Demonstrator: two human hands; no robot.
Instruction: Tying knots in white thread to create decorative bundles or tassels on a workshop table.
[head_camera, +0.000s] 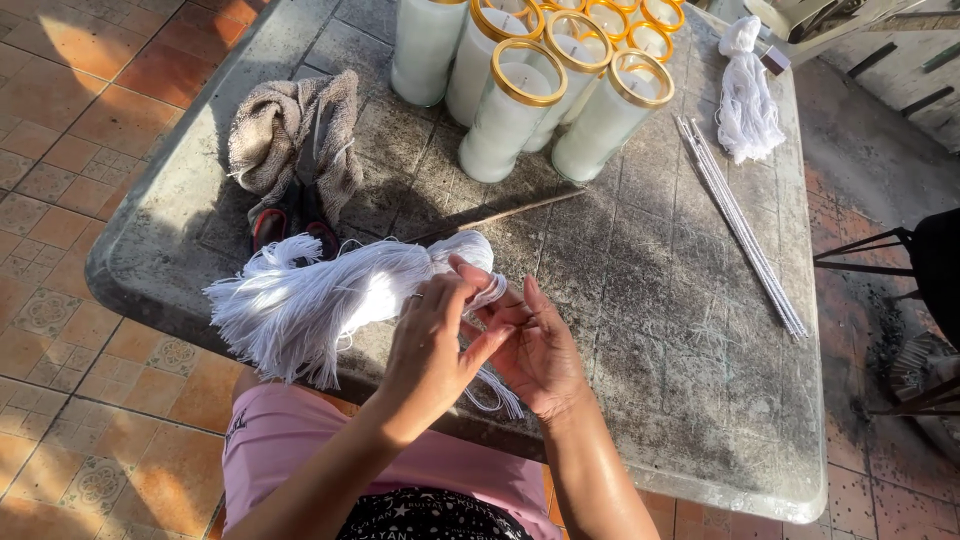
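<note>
Below, the left hand (425, 345) and right hand (540, 355) pinch strands of the white string bundle (320, 295), both grips clamped, at the worktop (660, 320) edge.

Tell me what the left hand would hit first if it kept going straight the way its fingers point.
Probably the bundle of white strings: the left hand already pinches it, fingers aimed up-table. Beyond lies a thin wooden stick; depth is uncertain.

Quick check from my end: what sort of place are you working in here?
Likely an outdoor, home-style candle-making spot. A weathered stone-look table stands on sunlit terracotta tiles, bearing tall white candles with gold rims. Both hands, left hand and right hand, work a bundle of white wick string.
</note>
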